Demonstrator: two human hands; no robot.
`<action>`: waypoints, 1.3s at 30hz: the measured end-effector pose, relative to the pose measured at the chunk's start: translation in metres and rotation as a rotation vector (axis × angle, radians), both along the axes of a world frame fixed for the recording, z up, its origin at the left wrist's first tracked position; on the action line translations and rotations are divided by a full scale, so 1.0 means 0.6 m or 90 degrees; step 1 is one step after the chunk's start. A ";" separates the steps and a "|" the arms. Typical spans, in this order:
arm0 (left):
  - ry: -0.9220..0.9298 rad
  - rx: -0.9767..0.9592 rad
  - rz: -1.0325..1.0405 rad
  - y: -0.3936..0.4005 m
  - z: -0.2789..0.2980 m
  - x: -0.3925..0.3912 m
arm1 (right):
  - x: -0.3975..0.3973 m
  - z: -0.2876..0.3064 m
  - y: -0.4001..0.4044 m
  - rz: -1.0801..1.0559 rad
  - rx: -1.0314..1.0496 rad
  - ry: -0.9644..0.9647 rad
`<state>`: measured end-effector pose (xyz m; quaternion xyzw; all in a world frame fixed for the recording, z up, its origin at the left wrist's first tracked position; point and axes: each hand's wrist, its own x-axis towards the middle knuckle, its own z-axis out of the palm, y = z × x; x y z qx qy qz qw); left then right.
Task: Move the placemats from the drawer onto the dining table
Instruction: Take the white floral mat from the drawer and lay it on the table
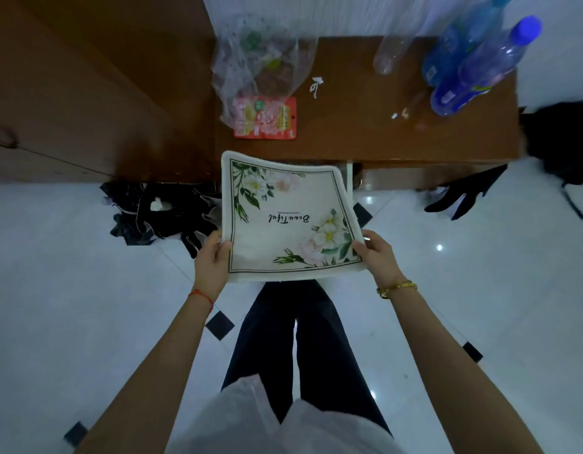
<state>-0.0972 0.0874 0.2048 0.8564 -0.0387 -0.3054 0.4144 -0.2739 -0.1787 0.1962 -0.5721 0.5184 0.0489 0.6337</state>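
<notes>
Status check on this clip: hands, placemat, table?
Left hand and right hand grip white floral placemat, held above floor. Brown wooden table ahead; clear plastic bag occupies its left.

There's the placemat (285, 221), a cream square with a thin dark border line, pale pink and white flowers with green leaves in two opposite corners, script lettering across the middle. It's held flat in the air, far edge over the wooden table's (365, 132) near edge.
</notes>
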 end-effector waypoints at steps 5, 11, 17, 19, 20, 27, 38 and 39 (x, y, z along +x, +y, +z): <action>-0.020 -0.078 -0.034 -0.009 0.112 -0.003 | -0.028 0.124 0.022 0.041 -0.132 -0.058; -0.059 -0.135 -0.092 -0.018 0.213 -0.005 | -0.068 0.240 0.062 -0.045 -0.210 -0.097; -0.075 -0.150 -0.144 -0.029 0.281 -0.005 | -0.104 0.309 0.103 -0.106 -0.270 -0.120; -0.076 -0.159 -0.166 -0.037 0.299 -0.004 | -0.116 0.323 0.114 -0.137 -0.283 -0.121; -0.079 -0.162 -0.178 -0.041 0.308 -0.004 | -0.122 0.329 0.120 -0.151 -0.292 -0.120; -0.102 -0.190 -0.294 -0.086 0.352 -0.008 | -0.167 0.364 0.147 -0.264 -0.330 -0.104; -0.055 -0.240 -0.575 -0.205 0.405 -0.087 | -0.304 0.397 0.224 -0.503 -0.399 -0.031; -0.050 -0.240 -0.605 -0.218 0.410 -0.105 | -0.321 0.398 0.234 -0.532 -0.401 -0.023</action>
